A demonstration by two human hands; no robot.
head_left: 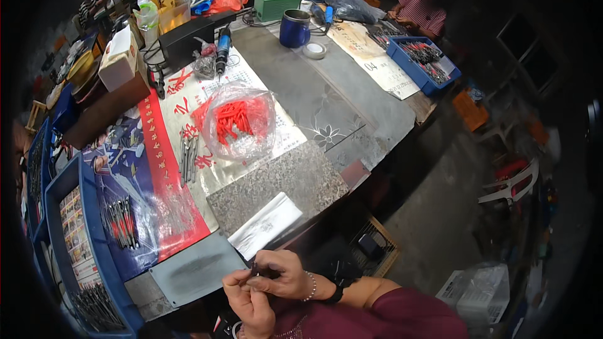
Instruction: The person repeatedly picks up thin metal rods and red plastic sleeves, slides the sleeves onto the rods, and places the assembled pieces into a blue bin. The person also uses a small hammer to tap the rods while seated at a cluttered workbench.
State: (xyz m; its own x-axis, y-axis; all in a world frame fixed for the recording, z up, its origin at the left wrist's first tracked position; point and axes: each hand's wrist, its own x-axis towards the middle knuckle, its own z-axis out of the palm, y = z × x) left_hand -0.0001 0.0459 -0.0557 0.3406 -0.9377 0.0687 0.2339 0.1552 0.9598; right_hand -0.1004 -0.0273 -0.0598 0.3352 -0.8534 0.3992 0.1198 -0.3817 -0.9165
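Note:
My left hand (250, 304) and my right hand (284, 271) meet close to my body at the table's near edge. Both are closed, fingers pinched round a small dark piece (255, 269) with a shiny spot; its kind is mostly hidden. Just beyond them a folded white paper or cloth (267, 223) with grey smudges lies on a speckled stone slab (286, 179). Farther off, a clear plastic bag (267, 135) stands open with many red plastic pieces (233, 120) inside. Slim metal tools (188, 156) lie left of the bag, and a bundle of red-and-black ones (122, 223) lies farther left.
At the left a blue tray (56, 187) holds dark tools at its near end. A blue electric screwdriver (223, 50), a blue mug (295, 28), a tape roll (314, 50) and a green box (276, 5) stand toward the back. Another person (422, 11) sits beyond a blue bin (394, 56).

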